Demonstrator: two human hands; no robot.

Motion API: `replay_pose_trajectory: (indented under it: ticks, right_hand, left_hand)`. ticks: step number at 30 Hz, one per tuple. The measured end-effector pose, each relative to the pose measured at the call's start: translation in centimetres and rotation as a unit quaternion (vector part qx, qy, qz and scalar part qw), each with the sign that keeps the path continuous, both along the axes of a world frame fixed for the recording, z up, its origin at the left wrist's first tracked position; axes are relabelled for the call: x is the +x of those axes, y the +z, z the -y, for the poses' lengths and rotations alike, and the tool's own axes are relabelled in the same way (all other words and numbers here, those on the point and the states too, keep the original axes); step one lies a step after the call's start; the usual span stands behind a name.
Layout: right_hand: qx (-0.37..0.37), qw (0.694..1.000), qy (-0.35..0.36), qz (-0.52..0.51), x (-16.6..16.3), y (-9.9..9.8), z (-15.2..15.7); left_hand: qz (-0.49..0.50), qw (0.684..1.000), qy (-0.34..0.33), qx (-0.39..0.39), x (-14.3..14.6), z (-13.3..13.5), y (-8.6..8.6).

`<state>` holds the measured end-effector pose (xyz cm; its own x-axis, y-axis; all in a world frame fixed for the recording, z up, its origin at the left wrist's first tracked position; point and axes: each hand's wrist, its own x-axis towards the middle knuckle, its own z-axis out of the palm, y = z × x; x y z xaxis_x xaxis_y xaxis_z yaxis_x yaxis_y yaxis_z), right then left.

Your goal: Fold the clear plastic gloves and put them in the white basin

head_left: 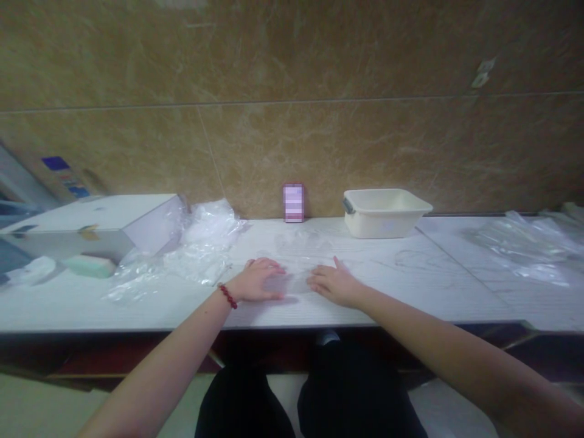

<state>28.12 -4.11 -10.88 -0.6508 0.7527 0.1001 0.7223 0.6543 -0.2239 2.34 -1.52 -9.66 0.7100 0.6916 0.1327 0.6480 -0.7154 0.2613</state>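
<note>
My left hand (261, 280), with a red bead bracelet (227, 295) at its wrist, is over the white wood-grain table (283, 315). Its fingers are spread and curve to the right around nothing I can make out. Opposite it, my right hand (335, 285) has its fingers stretched to the left and its thumb raised. Between and just beyond the hands is a faint, see-through plastic film (305, 242); whether either hand touches it I cannot tell. A phone-like device (293, 203) with a lit, blurred screen leans on the wall behind.
Back right stands a cream plastic bin (385, 222) with a grey handle. To the left are crumpled clear bags (201, 246), a white box (68, 243) and a pale green block (90, 266). More clear bags (529, 240) lie far right. A tiled wall (255, 152) borders the table.
</note>
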Motion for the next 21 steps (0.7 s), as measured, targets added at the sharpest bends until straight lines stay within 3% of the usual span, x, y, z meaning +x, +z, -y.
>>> replay_pose_trajectory:
  ticks: [4, 7, 9, 13, 16, 21]
  right_hand:
    - [-0.036, 0.998, 0.054, -0.016, 0.6, 2.4, -0.4]
    - [-0.052, 0.992, 0.04, -0.11, -0.6, 3.2, -2.0]
    - [-0.07, 0.986, 0.018, -0.148, -2.1, 2.5, -3.2]
    - [-0.094, 0.991, 0.065, -0.076, -4.1, -0.4, -6.0]
    - [-0.052, 0.995, 0.084, -0.001, -3.6, -2.0, -8.5]
    - [-0.002, 0.997, 0.044, 0.06, -1.5, -2.6, -13.1]
  left_hand:
    - [-0.001, 0.997, -0.06, -0.041, 2.7, 2.1, 0.4]
    - [0.002, 1.0, 0.023, -0.005, 5.5, 3.0, -0.9]
    - [-0.016, 0.997, 0.079, 0.017, 7.1, 3.5, -1.9]
    - [-0.057, 0.994, 0.088, -0.004, 8.3, 4.4, -3.2]
    - [-0.066, 0.993, 0.093, -0.012, 8.1, 4.7, -3.2]
    - [-0.059, 0.994, 0.091, -0.018, 7.8, 4.7, -3.1]
